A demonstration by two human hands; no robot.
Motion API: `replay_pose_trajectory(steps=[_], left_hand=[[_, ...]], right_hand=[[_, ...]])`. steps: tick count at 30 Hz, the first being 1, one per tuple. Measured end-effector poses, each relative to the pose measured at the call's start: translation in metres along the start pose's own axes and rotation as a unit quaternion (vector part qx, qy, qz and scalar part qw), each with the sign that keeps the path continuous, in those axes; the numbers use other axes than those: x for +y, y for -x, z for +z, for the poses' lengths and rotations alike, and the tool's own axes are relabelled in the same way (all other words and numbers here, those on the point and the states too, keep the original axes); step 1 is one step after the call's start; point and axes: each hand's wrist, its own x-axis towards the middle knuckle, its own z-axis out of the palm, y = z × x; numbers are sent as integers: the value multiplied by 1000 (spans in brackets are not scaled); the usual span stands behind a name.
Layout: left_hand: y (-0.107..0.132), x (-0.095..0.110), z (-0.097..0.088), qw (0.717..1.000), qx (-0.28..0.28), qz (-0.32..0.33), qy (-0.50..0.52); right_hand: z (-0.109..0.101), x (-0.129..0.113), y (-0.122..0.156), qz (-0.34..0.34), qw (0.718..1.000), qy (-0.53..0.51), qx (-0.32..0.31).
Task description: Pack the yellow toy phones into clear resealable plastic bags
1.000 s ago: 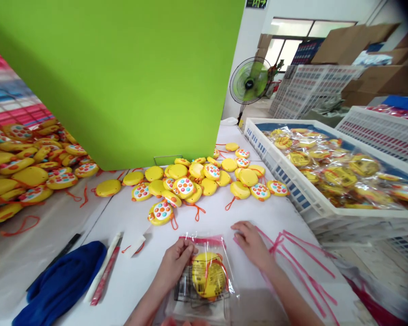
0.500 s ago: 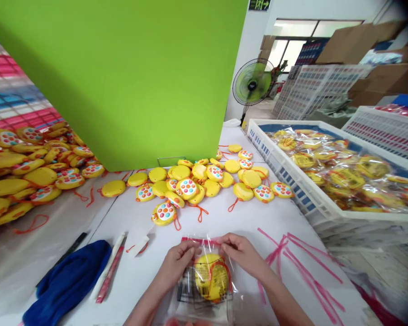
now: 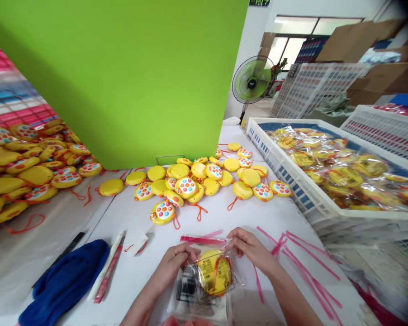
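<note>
A clear plastic bag [image 3: 204, 280] with a red strip along its mouth lies on the white table [image 3: 139, 276] in front of me, and a yellow round toy [image 3: 215, 275] with an orange cord sits inside it. My left hand [image 3: 173, 262] pinches the bag's upper left edge. My right hand [image 3: 248, 246] pinches the upper right edge by the red strip. Both hands are closed on the bag's mouth.
A heap of yellow toys [image 3: 204, 179] lies beyond the bag, with another pile [image 3: 24, 167] at far left. A white crate [image 3: 326, 172] of bagged toys stands to the right. Spare bags with red strips [image 3: 299, 258], a blue cloth [image 3: 64, 280] and a green panel [image 3: 129, 77] surround the spot.
My right hand came from the table on the right onto the bag's mouth. Both hands now pinch the top, and the red strip has lifted and tilted.
</note>
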Motion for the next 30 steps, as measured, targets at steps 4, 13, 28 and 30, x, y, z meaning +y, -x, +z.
replay_pose_trajectory(steps=[4,13,28,30], left_hand=[[0,-3,2,998,19,18,-52],[-3,-7,21,949,105,48,-293],[-11,-27,53,690,144,145,-694],[-10,-29,53,674,160,171,-700]], right_hand=[[8,-5,2,11,998,55,-15],[-49,-31,4,-88,959,15,268],[-79,-28,-115,-176,882,289,327],[-80,-27,-130,-166,879,303,329]])
